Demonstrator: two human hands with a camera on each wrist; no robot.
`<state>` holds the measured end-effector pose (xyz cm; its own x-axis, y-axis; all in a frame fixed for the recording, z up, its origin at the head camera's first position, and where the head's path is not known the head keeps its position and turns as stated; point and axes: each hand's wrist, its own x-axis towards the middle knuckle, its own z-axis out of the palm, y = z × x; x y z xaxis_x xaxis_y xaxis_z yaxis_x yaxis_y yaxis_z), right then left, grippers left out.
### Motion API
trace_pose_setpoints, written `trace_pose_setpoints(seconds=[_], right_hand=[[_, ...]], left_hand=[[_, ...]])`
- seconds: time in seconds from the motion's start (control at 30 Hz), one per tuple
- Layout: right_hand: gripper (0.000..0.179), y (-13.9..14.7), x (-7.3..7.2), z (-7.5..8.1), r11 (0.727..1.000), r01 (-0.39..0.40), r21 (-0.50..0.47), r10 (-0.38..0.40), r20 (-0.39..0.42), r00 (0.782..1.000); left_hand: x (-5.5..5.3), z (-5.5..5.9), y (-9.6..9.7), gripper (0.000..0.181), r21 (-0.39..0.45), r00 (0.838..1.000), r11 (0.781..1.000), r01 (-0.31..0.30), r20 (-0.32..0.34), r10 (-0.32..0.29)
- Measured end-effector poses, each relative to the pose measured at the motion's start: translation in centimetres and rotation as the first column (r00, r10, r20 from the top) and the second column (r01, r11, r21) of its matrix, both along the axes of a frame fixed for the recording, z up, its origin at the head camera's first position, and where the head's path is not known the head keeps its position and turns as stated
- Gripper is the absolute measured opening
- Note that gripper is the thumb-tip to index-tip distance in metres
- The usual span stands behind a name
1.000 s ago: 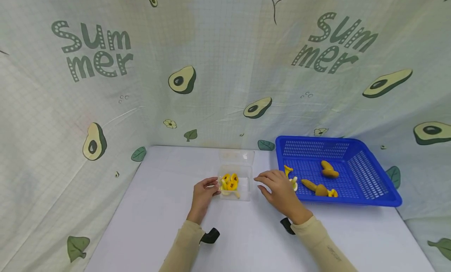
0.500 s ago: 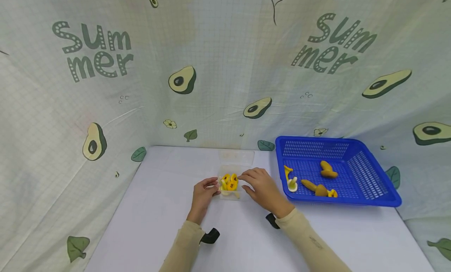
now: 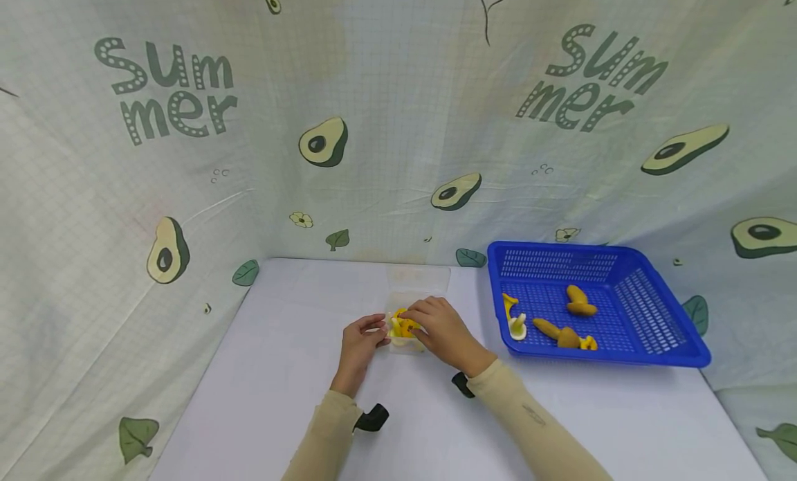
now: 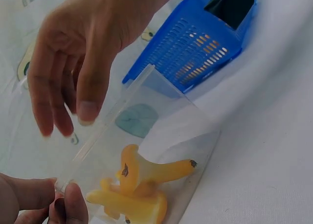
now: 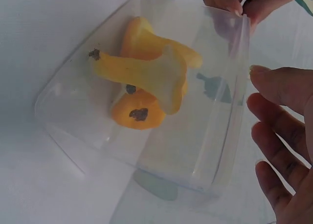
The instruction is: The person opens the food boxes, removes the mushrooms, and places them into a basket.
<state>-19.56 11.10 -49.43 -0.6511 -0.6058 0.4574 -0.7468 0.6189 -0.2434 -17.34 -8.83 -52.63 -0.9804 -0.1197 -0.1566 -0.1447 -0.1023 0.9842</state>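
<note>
A clear plastic box [image 5: 195,150] with several yellow mushrooms [image 5: 142,77] in it stands on the white table. At its left side my left hand [image 3: 360,339] pinches the rim between thumb and fingers, seen close up in the left wrist view. My right hand [image 3: 442,329] is over the right part of the box with loosely bent fingers and holds nothing. From the right wrist, its fingertips [image 5: 259,73] show just outside the box's top rim. In the head view this hand covers part of the mushrooms, which bear dark patches.
A blue mesh basket [image 3: 623,357] stands at the right, holding brown mushrooms [image 3: 568,336], a white one [image 3: 517,327] and smaller yellow ones. Behind the box lies its clear lid [image 3: 418,278], folded back. A printed cloth [image 3: 386,86] hangs along the table's back edge.
My right hand has moved left from beside the basket to over the box, its fingers staying without anything in them. My left hand has stayed at the box's rim.
</note>
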Motion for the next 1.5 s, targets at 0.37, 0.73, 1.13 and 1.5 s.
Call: trace_pose_setpoints(seconds=[0.37,0.73,1.13,1.5], right_hand=[[0.033,-0.7,-1.3,-0.6,0.997,-0.057,0.057,0.056,0.012,0.998],[0.030,-1.1,-2.3,-0.6,0.980,-0.124,0.153,0.116,0.060,0.991],[0.027,-1.5,-2.9,0.0,0.961,-0.160,0.224,0.146,0.076,0.986],[0.026,-1.9,-3.1,-0.2,0.956,-0.147,0.255,0.117,0.132,0.984]], left_hand=[[-0.1,0.0,0.1,0.031,-0.002,1.000,1.000,0.007,0.007,-0.007],[-0.3,-0.3,0.2,0.033,-0.001,1.000,1.000,-0.001,0.004,0.001],[-0.3,-0.3,-0.2,0.032,0.014,1.000,1.000,0.006,-0.004,-0.006],[-0.2,-0.4,-0.1,0.032,0.003,1.000,1.000,0.003,0.003,-0.003]])
